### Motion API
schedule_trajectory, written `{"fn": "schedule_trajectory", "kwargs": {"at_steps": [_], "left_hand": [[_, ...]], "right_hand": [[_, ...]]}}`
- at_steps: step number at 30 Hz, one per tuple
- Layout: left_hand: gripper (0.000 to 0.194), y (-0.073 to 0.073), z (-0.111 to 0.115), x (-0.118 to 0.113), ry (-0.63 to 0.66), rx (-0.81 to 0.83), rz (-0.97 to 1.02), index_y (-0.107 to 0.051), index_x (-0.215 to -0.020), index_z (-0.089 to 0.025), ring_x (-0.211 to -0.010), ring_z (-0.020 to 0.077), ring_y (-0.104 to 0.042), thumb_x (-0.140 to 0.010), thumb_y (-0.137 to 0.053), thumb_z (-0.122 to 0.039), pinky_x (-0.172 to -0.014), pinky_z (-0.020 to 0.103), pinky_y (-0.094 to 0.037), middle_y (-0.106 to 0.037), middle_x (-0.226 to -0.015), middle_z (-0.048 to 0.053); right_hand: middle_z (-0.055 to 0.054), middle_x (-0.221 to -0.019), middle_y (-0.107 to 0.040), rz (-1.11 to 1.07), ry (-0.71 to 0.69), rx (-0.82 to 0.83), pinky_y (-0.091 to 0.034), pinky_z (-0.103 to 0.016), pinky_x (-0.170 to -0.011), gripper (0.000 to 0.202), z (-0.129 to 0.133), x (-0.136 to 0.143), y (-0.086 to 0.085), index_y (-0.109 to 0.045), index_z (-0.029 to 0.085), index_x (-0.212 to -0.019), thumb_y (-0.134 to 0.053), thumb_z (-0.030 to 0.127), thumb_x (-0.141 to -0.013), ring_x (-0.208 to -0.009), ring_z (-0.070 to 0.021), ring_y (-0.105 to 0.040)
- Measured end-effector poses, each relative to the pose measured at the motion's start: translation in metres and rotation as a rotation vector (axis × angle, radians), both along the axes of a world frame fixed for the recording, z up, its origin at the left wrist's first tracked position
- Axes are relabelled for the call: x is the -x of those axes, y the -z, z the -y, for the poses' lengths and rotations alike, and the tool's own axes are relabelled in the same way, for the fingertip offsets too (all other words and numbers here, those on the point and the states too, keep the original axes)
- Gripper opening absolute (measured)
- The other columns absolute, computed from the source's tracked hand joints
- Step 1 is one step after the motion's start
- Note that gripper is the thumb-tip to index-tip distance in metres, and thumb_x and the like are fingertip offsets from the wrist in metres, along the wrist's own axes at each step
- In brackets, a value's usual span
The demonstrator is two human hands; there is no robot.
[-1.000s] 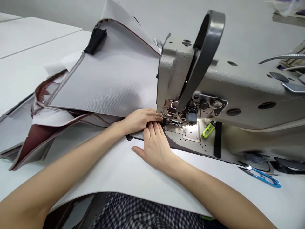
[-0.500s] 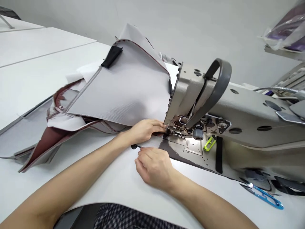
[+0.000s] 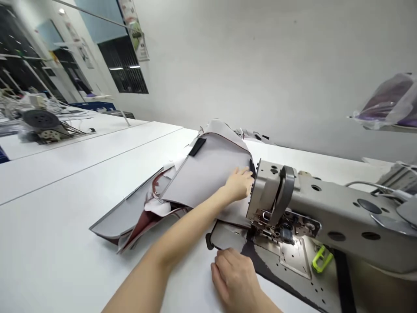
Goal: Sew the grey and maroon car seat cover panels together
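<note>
My left hand [image 3: 240,183] lies open on a grey sewn fabric piece [image 3: 208,167], fingers spread near its right edge. There a black tab [image 3: 252,168] shows beside the head of a sewing machine [image 3: 273,187]. A second black tab [image 3: 197,147] is on the piece's upper left corner. Dark red lining [image 3: 143,226] shows in its folds. My right hand [image 3: 236,276] is closed, resting at the near edge of the machine bed [image 3: 270,261]. Close to its fingertips is a small black rounded part [image 3: 209,241]. Whatever those fingers hold is hidden.
A yellow-green clip-like object [image 3: 322,259] lies on the machine bed, beside a black strip [image 3: 344,278]. The white table [image 3: 58,243] extends left. Farther back stands other machinery [image 3: 42,124]. A plastic-wrapped bundle [image 3: 387,102] sits on a shelf at right.
My left hand has moved from beside the needle area up onto the grey fabric, its fingers spreading. My right hand stays closed at the bed's edge. The view has tilted up and left.
</note>
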State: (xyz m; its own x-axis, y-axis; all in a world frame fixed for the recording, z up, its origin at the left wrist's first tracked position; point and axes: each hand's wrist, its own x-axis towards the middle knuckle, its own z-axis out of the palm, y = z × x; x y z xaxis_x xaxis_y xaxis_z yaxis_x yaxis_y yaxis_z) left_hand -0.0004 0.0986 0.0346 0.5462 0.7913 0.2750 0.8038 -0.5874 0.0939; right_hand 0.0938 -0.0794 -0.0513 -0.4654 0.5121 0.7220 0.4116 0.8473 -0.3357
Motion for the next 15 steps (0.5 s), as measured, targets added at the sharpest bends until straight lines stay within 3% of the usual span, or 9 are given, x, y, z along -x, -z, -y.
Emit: {"fn": "schedule_trajectory", "kwargs": {"at_steps": [2,4,8,10,12,15], "left_hand": [[0.043,0.007,-0.017,-0.009,-0.059,-0.005,-0.031,-0.062,-0.128,-0.017,-0.143,0.0386,-0.032,-0.086,-0.058,-0.022,-0.120,0.061,-0.019,-0.048,-0.147,0.012],[0.047,0.021,-0.023,-0.009,-0.124,0.017,-0.043,-0.060,-0.132,-0.018,-0.143,0.0428,-0.030,-0.086,-0.061,-0.030,-0.118,0.066,-0.015,-0.046,-0.148,0.014],[0.054,0.045,-0.007,0.010,-0.226,0.038,-0.019,-0.053,-0.139,-0.015,-0.144,0.0455,-0.025,-0.091,-0.054,-0.040,-0.114,0.073,-0.011,-0.041,-0.151,0.018],[0.055,0.050,0.015,0.021,-0.250,0.041,-0.007,-0.051,-0.141,-0.016,-0.146,0.0426,-0.021,-0.095,-0.047,-0.045,-0.115,0.072,-0.009,-0.038,-0.153,0.017],[0.059,0.052,0.052,0.033,-0.259,0.045,-0.007,-0.051,-0.141,-0.019,-0.147,0.0404,-0.020,-0.094,-0.045,-0.053,-0.116,0.071,-0.009,-0.036,-0.155,0.014],[0.064,0.050,0.139,0.068,-0.227,0.045,-0.003,-0.051,-0.141,-0.026,-0.145,0.0374,-0.029,-0.087,-0.055,-0.059,-0.119,0.065,-0.022,-0.039,-0.154,0.008]], "right_hand": [[-0.005,-0.070,-0.065,-0.053,-0.051,-0.012,-0.054,-0.026,-0.062,0.023,-0.003,-0.002,0.003,-0.059,0.018,-0.081,-0.039,0.013,-0.092,-0.068,-0.0184,-0.066],[-0.005,-0.069,-0.065,-0.103,-0.073,-0.001,-0.055,-0.025,-0.061,0.023,-0.006,-0.005,0.005,-0.059,0.019,-0.082,-0.039,0.014,-0.092,-0.068,-0.0179,-0.067],[-0.005,-0.068,-0.065,-0.184,-0.137,-0.002,-0.058,-0.026,-0.064,0.024,-0.004,-0.009,-0.006,-0.059,0.020,-0.080,-0.039,0.013,-0.092,-0.067,-0.0177,-0.068],[-0.005,-0.070,-0.067,-0.222,-0.201,-0.046,-0.060,-0.028,-0.069,0.022,-0.001,-0.011,-0.016,-0.059,0.019,-0.082,-0.042,0.009,-0.090,-0.068,-0.0175,-0.069],[-0.005,-0.074,-0.069,-0.250,-0.237,-0.087,-0.061,-0.030,-0.074,0.020,0.003,-0.013,-0.026,-0.060,0.019,-0.086,-0.045,0.006,-0.088,-0.074,-0.0182,-0.071],[-0.008,-0.088,-0.072,-0.197,-0.240,-0.124,-0.061,-0.033,-0.081,0.022,0.006,-0.018,-0.031,-0.062,0.019,-0.097,-0.046,0.005,-0.087,-0.093,-0.0216,-0.071]]}}
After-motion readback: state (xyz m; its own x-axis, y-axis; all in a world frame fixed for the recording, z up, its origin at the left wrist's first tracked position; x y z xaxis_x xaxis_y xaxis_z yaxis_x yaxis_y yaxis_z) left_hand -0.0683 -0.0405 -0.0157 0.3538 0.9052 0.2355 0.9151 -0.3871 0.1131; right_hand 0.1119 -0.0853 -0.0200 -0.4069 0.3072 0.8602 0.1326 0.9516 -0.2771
